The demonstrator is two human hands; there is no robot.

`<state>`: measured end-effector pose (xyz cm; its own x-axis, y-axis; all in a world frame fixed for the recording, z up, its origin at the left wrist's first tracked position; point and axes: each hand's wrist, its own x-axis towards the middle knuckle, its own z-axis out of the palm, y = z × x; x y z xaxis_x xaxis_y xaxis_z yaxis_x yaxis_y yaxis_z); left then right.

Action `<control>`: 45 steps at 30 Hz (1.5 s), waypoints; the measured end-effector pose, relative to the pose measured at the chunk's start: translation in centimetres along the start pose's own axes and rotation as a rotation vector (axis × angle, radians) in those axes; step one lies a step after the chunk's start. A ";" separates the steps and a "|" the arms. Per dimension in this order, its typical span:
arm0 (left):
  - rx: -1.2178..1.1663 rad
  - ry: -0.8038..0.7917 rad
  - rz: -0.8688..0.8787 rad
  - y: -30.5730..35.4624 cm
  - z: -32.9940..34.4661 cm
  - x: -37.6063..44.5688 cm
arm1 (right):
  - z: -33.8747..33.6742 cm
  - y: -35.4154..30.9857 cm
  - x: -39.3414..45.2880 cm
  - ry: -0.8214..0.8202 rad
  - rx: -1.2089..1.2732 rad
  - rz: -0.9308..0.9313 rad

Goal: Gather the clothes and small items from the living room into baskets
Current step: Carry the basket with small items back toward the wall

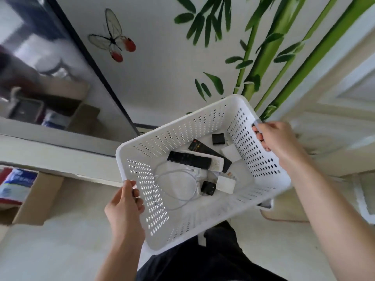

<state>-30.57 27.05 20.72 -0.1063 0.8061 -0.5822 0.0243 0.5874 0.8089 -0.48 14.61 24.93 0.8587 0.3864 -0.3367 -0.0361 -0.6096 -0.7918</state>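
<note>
carrying white basket (203, 126) level between both hands, long axis ran lower-left to upper-right across body. left hand (123, 207) gripped near short end, fingers curled over rim; right hand (278, 142) gripped far short end, fingers through wall holes. neither grip free, each equally committed. inside, on basket floor: remotes (194, 159) mid, coiled white cable (176, 187) toward left hand, black adapters (209, 188), white charger (226, 184).

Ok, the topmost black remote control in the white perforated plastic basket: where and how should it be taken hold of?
Pinch the black remote control across its narrow width at mid-length, reaching straight down through the white perforated plastic basket's open top. It lies flat on top of the white remote, so its long edges are likely free.
</note>
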 end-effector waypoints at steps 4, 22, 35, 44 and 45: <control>-0.061 0.100 -0.029 -1.0 2.9 -1.0 | 0.8 -2.1 5.8 -0.140 -0.106 -0.094; -0.304 0.342 -0.269 -11.6 12.3 1.0 | 10.5 -2.9 22.5 -0.705 -0.405 -0.389; -0.499 0.382 -0.601 -20.5 14.6 8.4 | 18.8 4.7 28.4 -0.810 -0.788 -0.432; -0.396 0.407 -0.681 -24.4 16.2 11.1 | 23.2 9.4 31.0 -0.836 -1.091 -0.475; -0.381 0.401 -0.691 -24.7 16.3 11.4 | 23.5 9.8 31.3 -0.840 -1.119 -0.488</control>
<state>-16.15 22.90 -7.20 -0.3172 0.1515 -0.9362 -0.4995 0.8124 0.3008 13.97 36.98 -5.38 0.1156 0.7448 -0.6572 0.9003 -0.3581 -0.2474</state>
